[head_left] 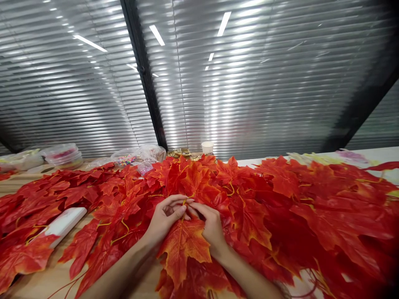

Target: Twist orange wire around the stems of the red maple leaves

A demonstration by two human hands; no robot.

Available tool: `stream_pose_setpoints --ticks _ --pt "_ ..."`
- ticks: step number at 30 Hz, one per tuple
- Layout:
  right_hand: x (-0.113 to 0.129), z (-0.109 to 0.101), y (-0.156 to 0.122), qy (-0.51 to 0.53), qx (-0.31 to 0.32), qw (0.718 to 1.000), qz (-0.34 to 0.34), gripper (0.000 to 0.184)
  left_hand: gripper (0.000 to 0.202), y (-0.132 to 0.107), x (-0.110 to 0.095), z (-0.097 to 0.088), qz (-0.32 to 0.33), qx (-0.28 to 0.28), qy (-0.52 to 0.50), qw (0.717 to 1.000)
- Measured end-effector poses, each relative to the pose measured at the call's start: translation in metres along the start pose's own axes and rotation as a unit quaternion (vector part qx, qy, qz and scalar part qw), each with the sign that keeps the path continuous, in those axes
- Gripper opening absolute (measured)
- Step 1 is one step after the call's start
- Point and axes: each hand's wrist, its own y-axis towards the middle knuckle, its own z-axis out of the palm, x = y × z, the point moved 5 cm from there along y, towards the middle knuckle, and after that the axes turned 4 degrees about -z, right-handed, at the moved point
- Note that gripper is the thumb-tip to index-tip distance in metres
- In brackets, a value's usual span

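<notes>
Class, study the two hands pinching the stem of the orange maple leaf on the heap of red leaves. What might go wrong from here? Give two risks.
1. The left hand and right hand both pinch the thin yellow stem of the orange fabric maple leaf; a hard pull might snap it.
2. Stems loop through the heap of red leaves, so lifting one may drag others against the white paper cup behind.

Two hands in view: left hand, right hand. Red-orange leaves: one spread heap, too many to count. One white cup. One white box. Clear tubs: at least three; exact number unclear.
</notes>
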Motion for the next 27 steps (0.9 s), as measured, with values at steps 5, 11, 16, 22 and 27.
stream_pose_setpoints --ticks 5,11,16,22,27 --pt "0.0009 -0.0001 0.0006 0.005 -0.005 1.000 0.000 0.029 0.024 0.0001 0.0014 -0.0008 -0.005 0.001 0.002 1.000" --pt "-0.0061 0.0028 -0.0004 0.010 0.010 1.000 0.014 0.028 0.027 -0.0012 0.0010 -0.0015 -0.016 -0.007 0.019 1.000" --pt "-0.0073 0.0032 -0.0006 0.016 0.010 1.000 0.013 0.027 0.026 -0.0014 -0.0014 -0.0006 -0.016 -0.006 0.020 1.000" --pt "-0.0051 0.0026 0.0000 0.028 0.006 0.999 0.019 0.029 0.024 -0.0012 0.0005 -0.0002 -0.015 0.005 0.011 1.000" --pt "-0.0066 0.0036 -0.0001 0.024 0.014 0.999 0.022 0.027 0.022 -0.0008 0.0016 0.0004 -0.015 0.013 0.004 1.000"
